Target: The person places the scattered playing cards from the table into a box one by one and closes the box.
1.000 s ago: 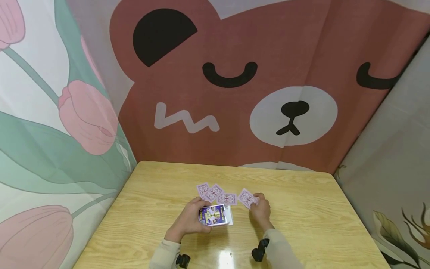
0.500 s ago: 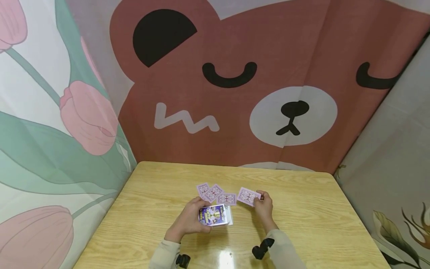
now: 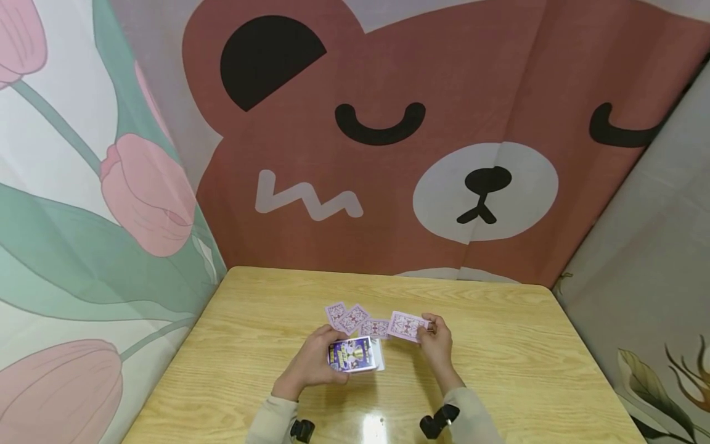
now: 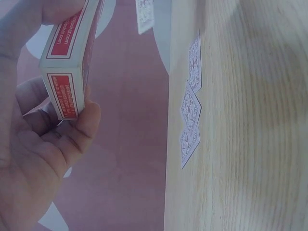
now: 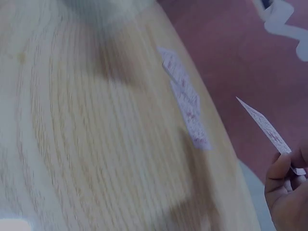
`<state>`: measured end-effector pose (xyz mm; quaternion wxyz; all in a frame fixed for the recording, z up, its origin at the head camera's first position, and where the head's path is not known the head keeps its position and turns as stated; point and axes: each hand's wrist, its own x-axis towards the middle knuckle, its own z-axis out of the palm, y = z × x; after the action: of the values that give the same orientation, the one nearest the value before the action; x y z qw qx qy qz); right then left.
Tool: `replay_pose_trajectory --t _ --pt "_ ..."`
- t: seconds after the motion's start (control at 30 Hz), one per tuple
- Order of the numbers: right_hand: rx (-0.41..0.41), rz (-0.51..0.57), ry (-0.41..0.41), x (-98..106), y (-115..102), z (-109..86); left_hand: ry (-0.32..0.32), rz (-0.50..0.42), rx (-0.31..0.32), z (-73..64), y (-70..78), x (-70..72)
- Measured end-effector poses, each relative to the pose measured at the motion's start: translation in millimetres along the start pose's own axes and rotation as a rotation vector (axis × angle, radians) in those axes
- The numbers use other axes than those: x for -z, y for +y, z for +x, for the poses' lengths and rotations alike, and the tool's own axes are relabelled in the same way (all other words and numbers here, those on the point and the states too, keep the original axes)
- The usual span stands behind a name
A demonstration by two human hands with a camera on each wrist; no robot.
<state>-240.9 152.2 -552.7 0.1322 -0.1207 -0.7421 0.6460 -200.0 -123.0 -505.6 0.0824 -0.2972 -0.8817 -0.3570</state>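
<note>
My left hand (image 3: 312, 362) grips a playing card box (image 3: 352, 356), its purple face with a gold trophy turned up. At the box's right end a white part sticks out; I cannot tell whether it is a flap or cards. The left wrist view shows the box's red and white end (image 4: 66, 96) between thumb and fingers. My right hand (image 3: 438, 348) pinches a playing card (image 3: 406, 325) by its right edge, patterned pinkish back up. In the right wrist view this card (image 5: 266, 130) is held above the table. Three playing cards (image 3: 353, 319) lie back up beyond the box, partly overlapping.
The wooden table (image 3: 266, 320) ends at a back edge just beyond the cards. Behind it hangs a cloth with a bear (image 3: 388, 203), and a tulip-printed cloth (image 3: 66, 246) hangs at the left. Black wrist cameras (image 3: 439, 422) sit on both sleeves.
My right hand has shifted slightly right, turning its card from a steep slant to nearly level. The card now reaches the rightmost table card in the head view. My left hand stays put.
</note>
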Motion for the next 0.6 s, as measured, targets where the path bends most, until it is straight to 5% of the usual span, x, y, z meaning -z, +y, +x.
replay_pose_trajectory --t 0.6 --pt "-0.058 0.133 -0.097 15.0 -24.0 -20.7 0.006 -0.014 0.001 1.2 -1.6 -0.6"
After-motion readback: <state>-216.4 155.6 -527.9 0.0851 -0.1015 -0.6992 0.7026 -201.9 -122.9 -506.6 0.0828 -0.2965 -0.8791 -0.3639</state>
